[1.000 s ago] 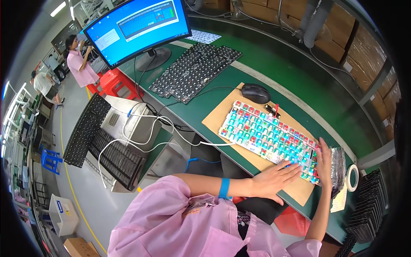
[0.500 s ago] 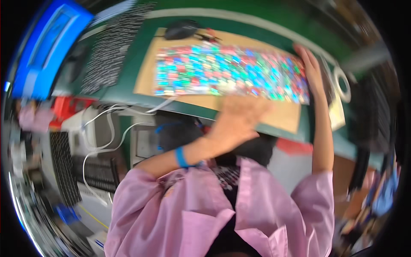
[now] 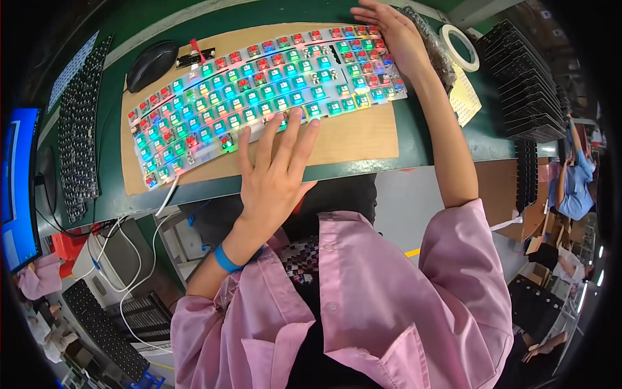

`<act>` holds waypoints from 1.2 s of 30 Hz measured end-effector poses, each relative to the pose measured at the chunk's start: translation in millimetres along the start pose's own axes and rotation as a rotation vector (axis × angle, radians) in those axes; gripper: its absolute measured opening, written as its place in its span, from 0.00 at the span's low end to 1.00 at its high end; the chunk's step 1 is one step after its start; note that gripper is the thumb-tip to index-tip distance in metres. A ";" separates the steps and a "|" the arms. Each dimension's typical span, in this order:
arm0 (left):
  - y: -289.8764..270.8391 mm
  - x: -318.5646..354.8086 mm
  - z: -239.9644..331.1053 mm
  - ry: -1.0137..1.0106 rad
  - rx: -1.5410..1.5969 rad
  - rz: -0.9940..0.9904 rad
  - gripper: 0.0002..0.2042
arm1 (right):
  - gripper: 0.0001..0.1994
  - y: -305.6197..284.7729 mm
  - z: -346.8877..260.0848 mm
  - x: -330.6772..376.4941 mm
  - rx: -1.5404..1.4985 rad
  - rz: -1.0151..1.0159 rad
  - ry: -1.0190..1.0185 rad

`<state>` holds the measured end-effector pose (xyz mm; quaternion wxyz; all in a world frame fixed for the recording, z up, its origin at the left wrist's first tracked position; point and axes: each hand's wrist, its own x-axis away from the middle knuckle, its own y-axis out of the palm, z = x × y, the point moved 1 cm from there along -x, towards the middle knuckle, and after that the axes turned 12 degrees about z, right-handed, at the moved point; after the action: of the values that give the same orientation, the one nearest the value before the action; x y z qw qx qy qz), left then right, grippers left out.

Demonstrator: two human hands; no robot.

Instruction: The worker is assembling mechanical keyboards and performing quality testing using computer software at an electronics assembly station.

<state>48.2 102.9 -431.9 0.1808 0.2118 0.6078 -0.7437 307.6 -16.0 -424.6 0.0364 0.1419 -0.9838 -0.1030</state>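
A keyboard [image 3: 214, 133] without keycaps lies tilted on a brown cardboard sheet [image 3: 363, 133]; its bare switches glow green, blue and red. My left hand [image 3: 275, 165], a blue band round its wrist, reaches over the near edge. Its fingers are spread, the tips at the bottom rows of switches; whether they press anything I cannot tell. At the keyboard's far right corner is my right hand [image 3: 402, 42], fingers stretched out and the palm side along the right edge. Neither hand grips anything. A white cable [image 3: 168, 196] runs from the near left corner over the table edge.
Beyond the keyboard lie a black mouse [image 3: 152, 65] and a small black part with a red piece [image 3: 195, 55]. To the right are a tape roll [image 3: 459, 48], a yellow card [image 3: 463, 97] and stacked black plates [image 3: 521, 81]. A blue monitor [image 3: 18, 188] stands left.
The view has turned and sharpened. My left hand, blurred before, now shows spread fingers at the keyboard's near edge. My right hand has shifted toward the far right corner.
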 end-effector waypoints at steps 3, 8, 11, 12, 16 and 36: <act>1.9 -1.0 3.6 0.005 0.007 0.011 0.40 | 0.13 -10.2 10.1 -12.3 0.208 -0.114 -0.260; 8.8 1.0 1.5 -0.009 -0.007 0.037 0.38 | 0.14 -6.8 11.8 -8.4 0.400 -0.164 -0.388; 8.8 3.1 1.0 -0.024 -0.038 0.066 0.37 | 0.13 8.5 -11.4 15.8 0.392 -0.045 -0.221; 10.5 2.5 2.7 -0.013 -0.068 0.087 0.37 | 0.13 9.1 -12.5 17.2 0.392 0.000 -0.165; 15.5 -1.6 9.1 0.019 -0.162 0.144 0.36 | 0.15 -11.3 -0.9 3.8 0.461 -0.189 -0.342; 15.3 -1.4 7.1 0.020 -0.125 0.172 0.35 | 0.16 -8.3 -1.8 3.1 0.499 -0.141 -0.292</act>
<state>56.8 93.0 -442.6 0.2508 0.2587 0.6344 -0.6839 307.1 -25.0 -424.5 -0.1486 0.1981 -0.9613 0.1207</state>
